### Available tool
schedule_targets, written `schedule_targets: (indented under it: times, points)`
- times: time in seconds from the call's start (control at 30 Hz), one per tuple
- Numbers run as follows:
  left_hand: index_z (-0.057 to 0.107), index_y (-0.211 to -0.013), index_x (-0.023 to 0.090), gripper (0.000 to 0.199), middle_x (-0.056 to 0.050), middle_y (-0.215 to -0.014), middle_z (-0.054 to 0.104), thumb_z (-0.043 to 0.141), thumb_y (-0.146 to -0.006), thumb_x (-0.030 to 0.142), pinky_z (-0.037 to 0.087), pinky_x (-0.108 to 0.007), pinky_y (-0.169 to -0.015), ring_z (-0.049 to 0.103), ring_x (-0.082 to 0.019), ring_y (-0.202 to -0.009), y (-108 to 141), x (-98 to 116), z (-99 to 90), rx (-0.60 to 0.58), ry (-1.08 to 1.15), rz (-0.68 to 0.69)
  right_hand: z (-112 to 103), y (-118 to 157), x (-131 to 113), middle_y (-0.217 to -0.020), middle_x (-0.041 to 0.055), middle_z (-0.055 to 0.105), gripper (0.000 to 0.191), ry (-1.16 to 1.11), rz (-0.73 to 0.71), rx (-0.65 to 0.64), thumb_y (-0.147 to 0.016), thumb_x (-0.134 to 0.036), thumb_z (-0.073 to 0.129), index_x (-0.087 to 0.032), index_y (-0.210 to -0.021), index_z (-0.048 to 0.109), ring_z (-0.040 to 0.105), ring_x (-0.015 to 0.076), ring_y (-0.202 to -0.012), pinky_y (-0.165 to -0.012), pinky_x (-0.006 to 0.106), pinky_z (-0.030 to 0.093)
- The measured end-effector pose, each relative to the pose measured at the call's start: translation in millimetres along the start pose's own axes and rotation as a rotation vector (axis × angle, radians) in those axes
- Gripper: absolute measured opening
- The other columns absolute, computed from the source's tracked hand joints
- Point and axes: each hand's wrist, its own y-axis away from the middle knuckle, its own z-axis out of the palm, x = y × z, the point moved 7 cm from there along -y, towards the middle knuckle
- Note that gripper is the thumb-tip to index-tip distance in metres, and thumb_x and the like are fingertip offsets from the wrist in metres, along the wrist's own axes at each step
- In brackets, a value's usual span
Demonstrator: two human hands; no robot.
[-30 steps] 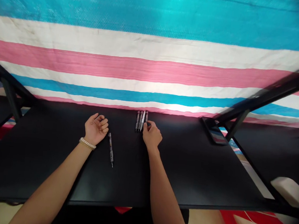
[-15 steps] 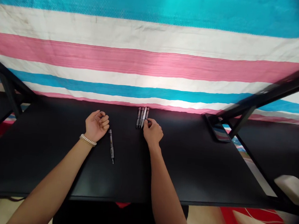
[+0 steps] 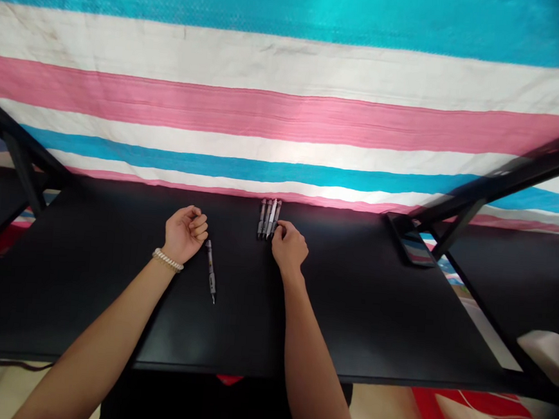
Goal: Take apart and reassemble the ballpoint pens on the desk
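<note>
Several pens stand side by side in a short row at the back of the black table; one, a white-bodied pen (image 3: 272,218), is paler than the grey ones. At the right end of that row, my right hand (image 3: 290,246) has thumb and forefinger closed on the lower end of a grey pen (image 3: 278,212). My left hand (image 3: 185,234) rests palm up with its fingers curled in and nothing visible in them. Just right of it lies a single grey pen (image 3: 211,272), its tip toward me, apart from the hand.
Behind the black table (image 3: 348,324) hangs a striped blue, white and pink sheet (image 3: 287,116). A dark phone (image 3: 413,243) lies at the back right, beside a black metal brace (image 3: 459,227). A white object (image 3: 549,355) sits at the far right.
The view has shifted slightly. Both hands and the pens keep almost the same places, with my right hand still at the right end of the row.
</note>
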Motion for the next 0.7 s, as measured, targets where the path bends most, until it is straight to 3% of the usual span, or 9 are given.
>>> schedule_targets:
  times: [0.7]
  points:
    - [0.055, -0.069, 0.015, 0.017, 0.007, -0.053, 0.025, 0.054, -0.084, 0.022, 0.018, -0.02, -0.039, 0.023, -0.006, -0.04, 0.2, -0.4, 1.1, -0.009, -0.029, 0.01, 0.6, -0.5, 0.0, -0.104, 0.0057, 0.074, 0.033, 0.004, -0.008, 0.015, -0.094, -0.028, 0.045, -0.027, -0.115, 0.069, 0.067, 0.0233, -0.091, -0.08, 0.033, 0.046]
